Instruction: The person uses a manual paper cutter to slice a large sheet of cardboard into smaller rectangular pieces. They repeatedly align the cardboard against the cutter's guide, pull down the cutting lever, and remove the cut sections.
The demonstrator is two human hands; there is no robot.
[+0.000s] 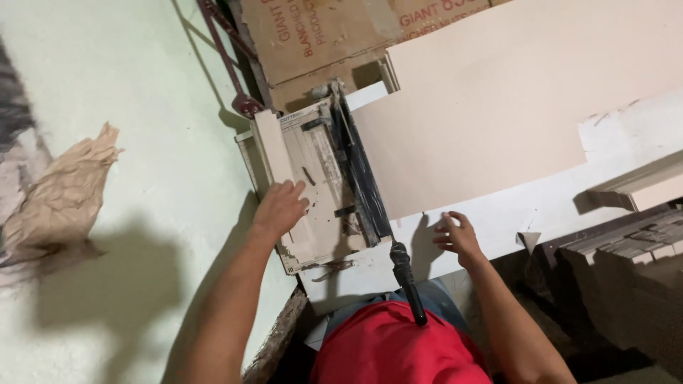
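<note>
Resting flat on the bed of one paper cutter [320, 178], the left hand [279, 208] had its fingers spread and held nothing. The cutter sat at the centre of the white counter [548, 206], its single black blade arm lowered, the black handle [407, 279] pointing to 6 o'clock toward the red shirt. At 3 o'clock from the cutter lay one large beige sheet [498, 107]; the right hand [459, 236] touched the counter just below the sheet's lower edge, fingers loosely spread, pinching nothing. Two printed cardboard pieces [320, 35] leaned at 12 o'clock. One crumpled brown paper [60, 199] lay at 9 o'clock, well apart.
</note>
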